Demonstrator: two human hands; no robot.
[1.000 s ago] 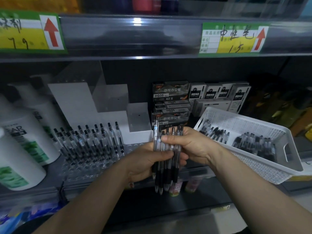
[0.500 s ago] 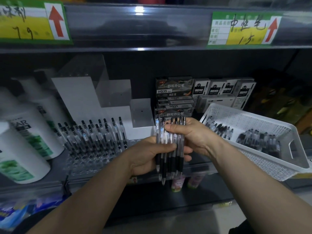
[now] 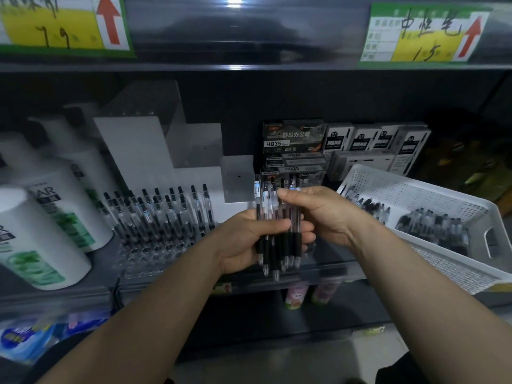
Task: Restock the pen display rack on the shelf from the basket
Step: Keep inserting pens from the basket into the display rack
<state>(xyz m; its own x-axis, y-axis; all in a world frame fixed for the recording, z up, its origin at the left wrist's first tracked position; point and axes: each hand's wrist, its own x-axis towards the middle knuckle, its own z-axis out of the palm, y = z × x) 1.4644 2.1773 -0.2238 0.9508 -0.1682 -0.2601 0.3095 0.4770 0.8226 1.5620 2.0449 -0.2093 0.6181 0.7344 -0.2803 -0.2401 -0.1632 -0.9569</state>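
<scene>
Currently, the left hand point(image 3: 243, 239) grips one bundle of about seven clear black-gripped pens point(image 3: 277, 245), tips down; the right hand point(image 3: 324, 214) pinches their upper ends. One clear plastic display rack point(image 3: 155, 253) stands left of the hands, one white perforated plastic basket point(image 3: 415, 189) right, holding two pen clusters point(image 3: 432, 228).

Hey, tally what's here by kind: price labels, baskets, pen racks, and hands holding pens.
Green-and-yellow paper price labels with red arrows: 2
White perforated plastic basket: 1
Clear plastic pen display rack: 1
Hands holding clear black-grip pens: 2
Total: 6
</scene>
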